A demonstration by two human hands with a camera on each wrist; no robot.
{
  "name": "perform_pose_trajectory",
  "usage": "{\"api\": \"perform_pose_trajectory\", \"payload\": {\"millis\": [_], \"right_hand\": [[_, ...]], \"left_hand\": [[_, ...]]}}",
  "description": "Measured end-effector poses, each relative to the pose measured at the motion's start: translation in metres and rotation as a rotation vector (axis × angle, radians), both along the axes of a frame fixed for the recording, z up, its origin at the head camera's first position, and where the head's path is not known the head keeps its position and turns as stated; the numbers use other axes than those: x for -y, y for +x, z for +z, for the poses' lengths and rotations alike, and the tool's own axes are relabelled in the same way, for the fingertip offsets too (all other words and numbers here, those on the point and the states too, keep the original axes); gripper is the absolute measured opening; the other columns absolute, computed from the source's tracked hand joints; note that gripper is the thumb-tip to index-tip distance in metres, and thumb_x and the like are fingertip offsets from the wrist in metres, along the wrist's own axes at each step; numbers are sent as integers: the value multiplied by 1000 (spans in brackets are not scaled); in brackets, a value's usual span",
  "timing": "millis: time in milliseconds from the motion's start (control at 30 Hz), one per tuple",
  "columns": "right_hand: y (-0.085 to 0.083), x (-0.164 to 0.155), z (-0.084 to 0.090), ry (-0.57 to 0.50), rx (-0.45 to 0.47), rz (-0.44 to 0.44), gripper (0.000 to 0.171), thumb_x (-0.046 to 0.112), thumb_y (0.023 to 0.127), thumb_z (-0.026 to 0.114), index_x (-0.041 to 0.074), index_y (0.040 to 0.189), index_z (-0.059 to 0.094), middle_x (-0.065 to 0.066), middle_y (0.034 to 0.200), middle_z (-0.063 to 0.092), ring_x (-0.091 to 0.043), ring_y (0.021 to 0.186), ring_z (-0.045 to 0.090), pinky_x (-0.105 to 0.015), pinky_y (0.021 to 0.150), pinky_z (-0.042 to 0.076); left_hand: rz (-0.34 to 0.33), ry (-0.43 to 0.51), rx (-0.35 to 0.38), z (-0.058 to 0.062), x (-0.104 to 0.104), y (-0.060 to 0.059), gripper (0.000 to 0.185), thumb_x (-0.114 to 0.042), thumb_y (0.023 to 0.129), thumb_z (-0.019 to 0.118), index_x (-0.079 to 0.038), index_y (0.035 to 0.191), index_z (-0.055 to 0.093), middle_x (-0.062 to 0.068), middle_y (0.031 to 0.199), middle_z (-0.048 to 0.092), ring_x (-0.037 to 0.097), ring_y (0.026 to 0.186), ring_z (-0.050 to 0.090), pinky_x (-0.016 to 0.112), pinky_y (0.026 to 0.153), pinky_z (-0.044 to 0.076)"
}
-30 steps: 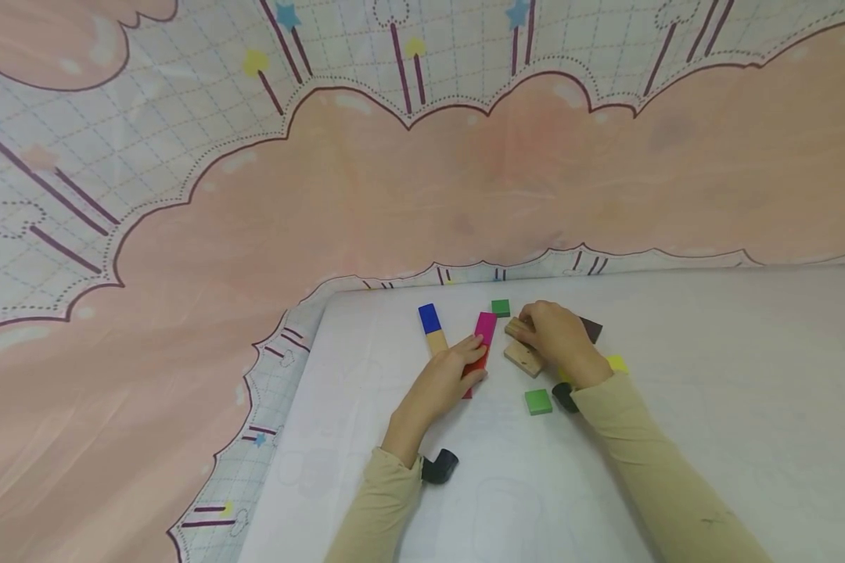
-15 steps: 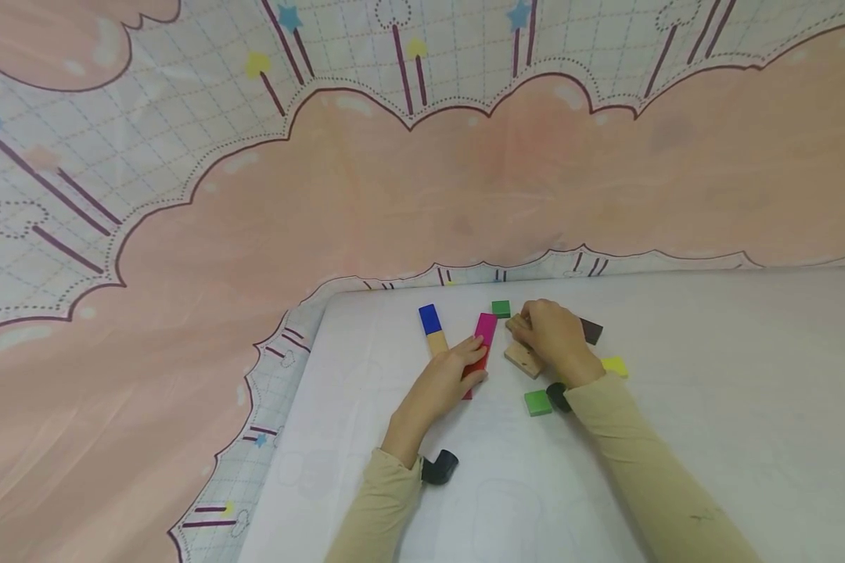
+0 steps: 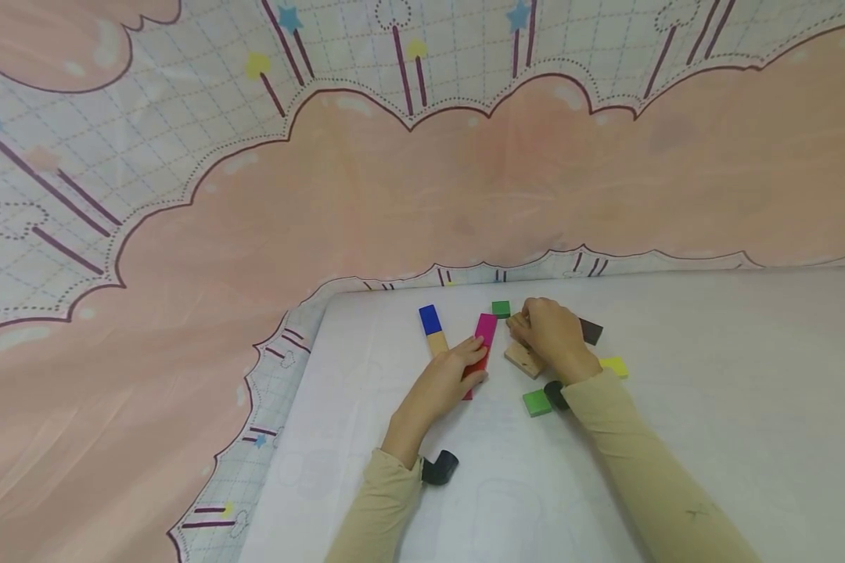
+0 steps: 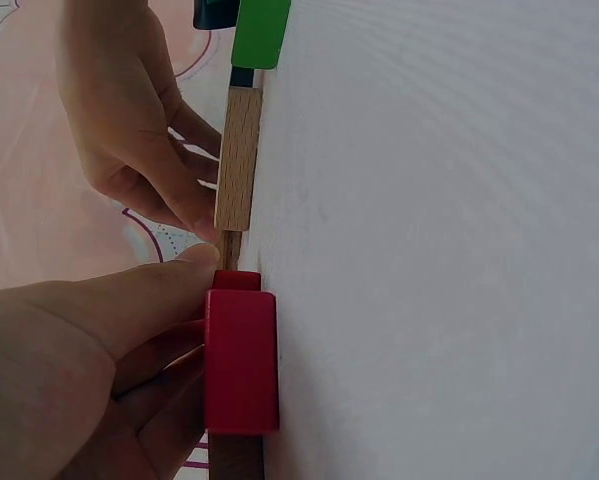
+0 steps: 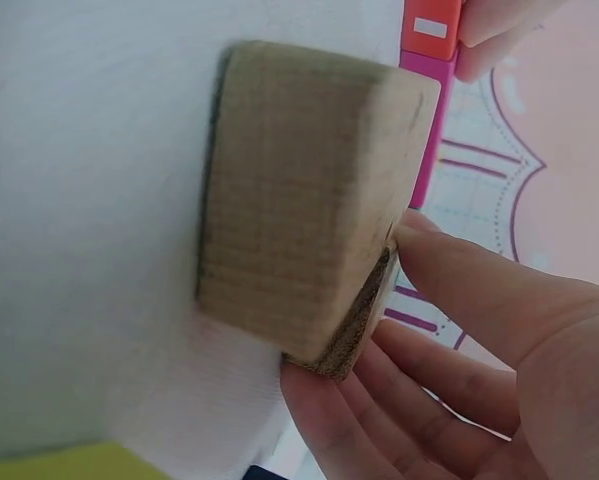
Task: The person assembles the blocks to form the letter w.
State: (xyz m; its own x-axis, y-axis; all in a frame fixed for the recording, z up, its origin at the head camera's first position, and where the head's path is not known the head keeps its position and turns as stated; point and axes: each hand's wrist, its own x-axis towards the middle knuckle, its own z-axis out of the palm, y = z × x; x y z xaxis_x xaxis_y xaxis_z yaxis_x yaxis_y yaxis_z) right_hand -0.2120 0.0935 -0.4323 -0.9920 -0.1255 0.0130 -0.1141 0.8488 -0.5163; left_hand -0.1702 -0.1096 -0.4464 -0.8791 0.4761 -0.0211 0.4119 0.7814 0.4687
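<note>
At right hand [image 3: 552, 336], pinched: far wooden block [image 3: 515, 321]; near wooden block [image 3: 523, 360] just wristward. Left hand [image 3: 445, 377], fingers loosely extended, rests on red block [image 3: 474, 365]. Sideways right-hand swing could knock wrist-side green block [image 3: 536, 403] askew.

2 hands [image 3: 440, 381] [image 3: 555, 338], 2 green blocks [image 3: 537, 403] [image 3: 501, 310] (1 blue block [image 3: 430, 320]).

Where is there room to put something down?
The white tabletop is bare right of the yellow flat block, and between the beige cloth sleeves, below the nearer green square block. It's crowded around the right hand: tan rectangular wooden blocks.
</note>
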Motion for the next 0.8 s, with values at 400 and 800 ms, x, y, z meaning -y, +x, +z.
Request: {"api": "perform_pose_trajectory", "payload": {"millis": [400, 800], "right_hand": [[-4, 0, -1, -3, 2, -9, 34, 23, 90, 74, -7, 105, 67, -17, 90, 68, -23, 70, 57, -34, 60, 51], [-5, 1, -3, -15, -35, 0, 32, 22, 90, 74, -7, 102, 67, -16, 88, 68, -23, 68, 57, -34, 60, 51]], "left_hand": [[3, 2, 5, 0, -1, 0, 47, -21, 96, 66, -6, 140, 56, 4, 154, 45, 18, 144, 39, 34, 116, 36], [6, -3, 10, 1, -1, 0, 48, -22, 96, 67, -7, 140, 56, 4, 154, 44, 19, 144, 39, 35, 116, 36]]}}
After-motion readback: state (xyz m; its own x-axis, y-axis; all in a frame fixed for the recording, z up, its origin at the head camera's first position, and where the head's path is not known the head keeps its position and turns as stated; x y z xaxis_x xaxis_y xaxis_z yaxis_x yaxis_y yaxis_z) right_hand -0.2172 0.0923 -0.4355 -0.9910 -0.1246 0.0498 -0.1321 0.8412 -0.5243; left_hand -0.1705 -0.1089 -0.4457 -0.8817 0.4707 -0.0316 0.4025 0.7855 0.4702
